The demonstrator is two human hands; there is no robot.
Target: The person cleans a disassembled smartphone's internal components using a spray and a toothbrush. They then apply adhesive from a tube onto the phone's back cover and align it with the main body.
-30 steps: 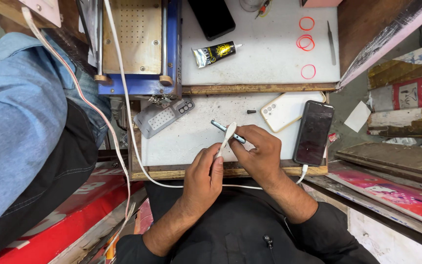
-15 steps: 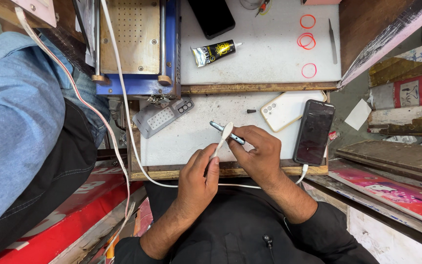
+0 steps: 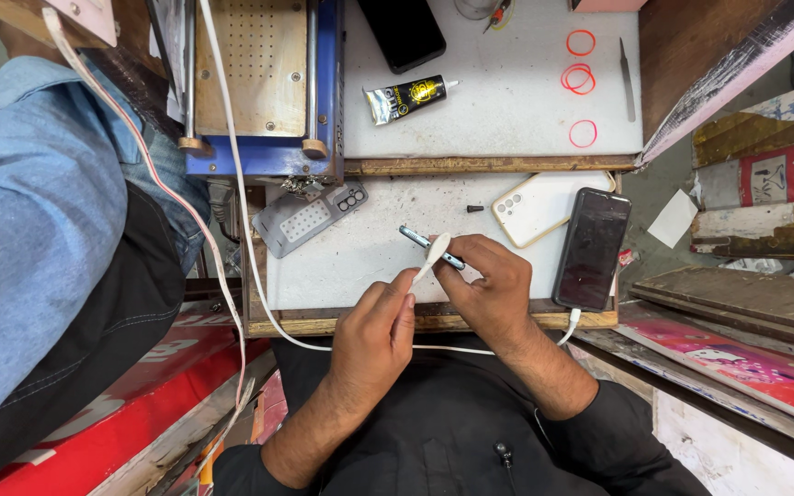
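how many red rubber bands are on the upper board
4 red rubber bands: one near the top edge, two overlapping just below it, and one lower down near the board's front edge. More may lie beyond the frame.

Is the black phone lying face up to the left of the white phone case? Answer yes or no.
No, the black phone lies to the right of the white phone case, at the board's right edge.

both forearms, in black sleeves pushed up past the wrists, rise from the lower middle of the frame and converge near its centre. the left hand is curled loosely, thumb and forefinger pinched in a fine grip. the right hand lies knuckles up, fingers bent inward, its fingertips meeting those of the left.
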